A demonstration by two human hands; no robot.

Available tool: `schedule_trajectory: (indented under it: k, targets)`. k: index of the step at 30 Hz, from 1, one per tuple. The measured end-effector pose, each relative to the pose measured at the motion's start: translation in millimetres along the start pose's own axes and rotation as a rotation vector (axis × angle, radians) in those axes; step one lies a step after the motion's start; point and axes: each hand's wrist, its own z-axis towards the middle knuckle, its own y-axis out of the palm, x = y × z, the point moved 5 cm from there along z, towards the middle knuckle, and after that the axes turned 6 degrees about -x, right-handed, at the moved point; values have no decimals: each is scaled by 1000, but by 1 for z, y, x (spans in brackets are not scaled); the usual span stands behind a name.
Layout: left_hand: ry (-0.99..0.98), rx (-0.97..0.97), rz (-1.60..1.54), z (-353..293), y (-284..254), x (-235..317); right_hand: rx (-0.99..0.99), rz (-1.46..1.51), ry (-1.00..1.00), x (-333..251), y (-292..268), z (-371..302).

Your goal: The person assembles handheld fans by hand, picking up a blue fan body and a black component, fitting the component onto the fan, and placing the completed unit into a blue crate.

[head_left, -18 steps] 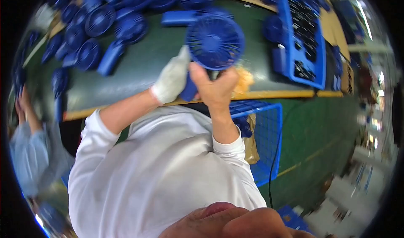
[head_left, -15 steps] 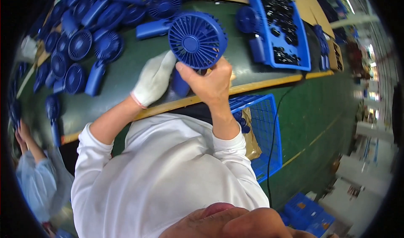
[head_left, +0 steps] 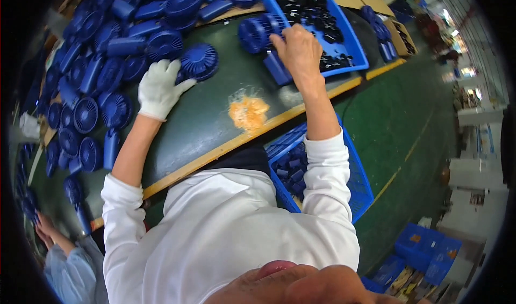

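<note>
On the desk, the gloved left hand lies spread and flat, fingertips touching one blue fan just to its right, that fan's head flat. Farther right, the bare right hand curls over a second fan, handle pointing toward the person, beside one blue tray.

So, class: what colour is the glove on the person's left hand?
White. The glove shows best in the head view, resting beside a blue fan.
</note>
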Motion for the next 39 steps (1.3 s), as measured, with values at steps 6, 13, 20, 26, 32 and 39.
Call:
schedule_trajectory:
  k: [6, 13, 20, 26, 32, 39]
  targets:
    - [198, -390, -173, -22, -25, 0, -197, -21, 441, 116, 30, 46]
    - [55, -188, -130, -59, -36, 17, -434, 288, 522, 144, 73, 60]
    - [29, -125, -72, -63, -37, 14, -94, 565, 425, 126, 43, 55]
    - [-268, -52, -527, -72, -31, -24, 275, 1214, 147, 28, -22, -2]
    - [-388, 63, -1718, -84, -25, -2, -81, 1752, 49, -91, 1, -81]
    - [-350, 94, -1470, -97, -42, 24, -294, 2121, 133, -168, 20, -127]
